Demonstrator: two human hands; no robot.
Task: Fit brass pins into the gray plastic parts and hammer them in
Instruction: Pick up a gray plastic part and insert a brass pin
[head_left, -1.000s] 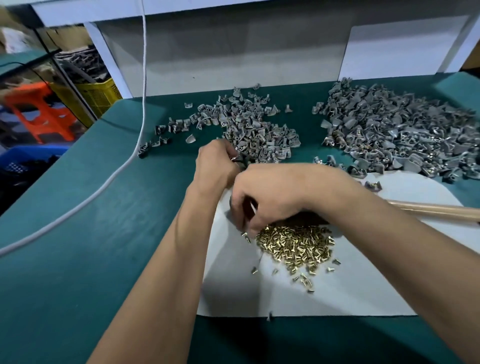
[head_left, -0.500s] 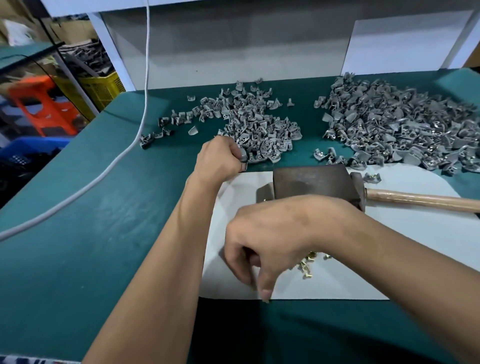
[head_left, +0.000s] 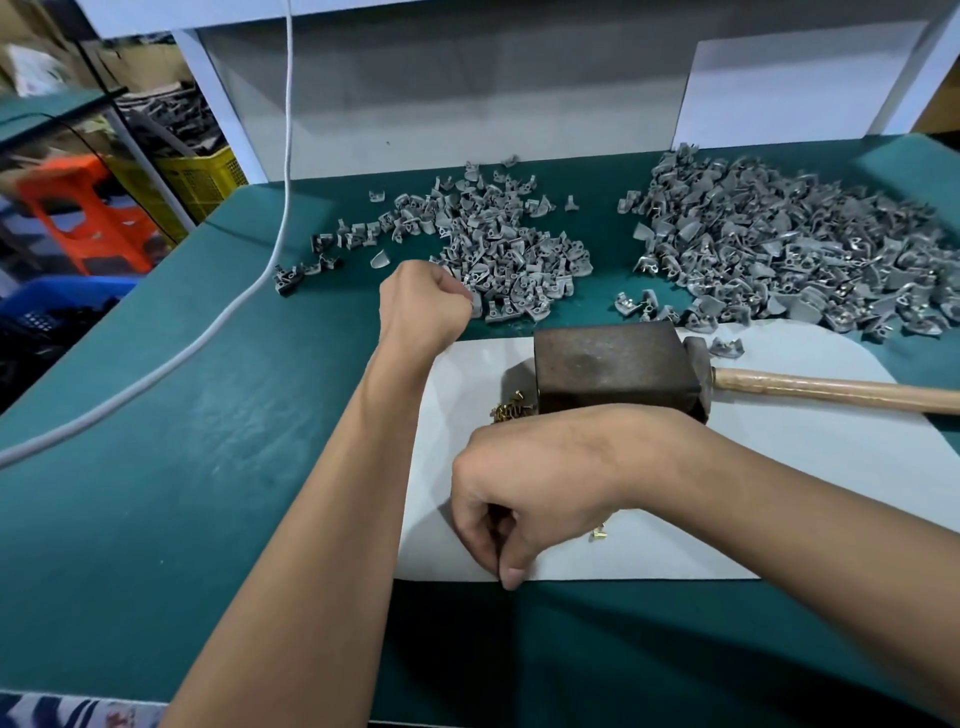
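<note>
Two heaps of gray plastic parts lie at the back of the green table, a smaller left heap (head_left: 511, 260) and a larger right heap (head_left: 789, 254). My left hand (head_left: 423, 306) is curled into a fist at the left heap's near edge, gripping a gray part that is mostly hidden. On the white sheet (head_left: 810, 499) lies a hammer, with its steel head (head_left: 613, 369) left and its wooden handle (head_left: 836, 389) pointing right. Brass pins (head_left: 511, 410) peek out beside the head, and more are hidden under my wrist. My right hand (head_left: 524, 493) has curled fingers pinching at the sheet's near edge, apparently on a pin.
A white cable (head_left: 283, 171) hangs down and trails across the table's left side. Past the left table edge stand an orange stool (head_left: 88, 218), a yellow crate (head_left: 205, 176) and a blue crate (head_left: 57, 296). A white panel (head_left: 467, 104) closes the back.
My right hand left the brass pin heap and drew back to the sheet's near edge, uncovering the hammer head. My left hand stayed curled at the left heap.
</note>
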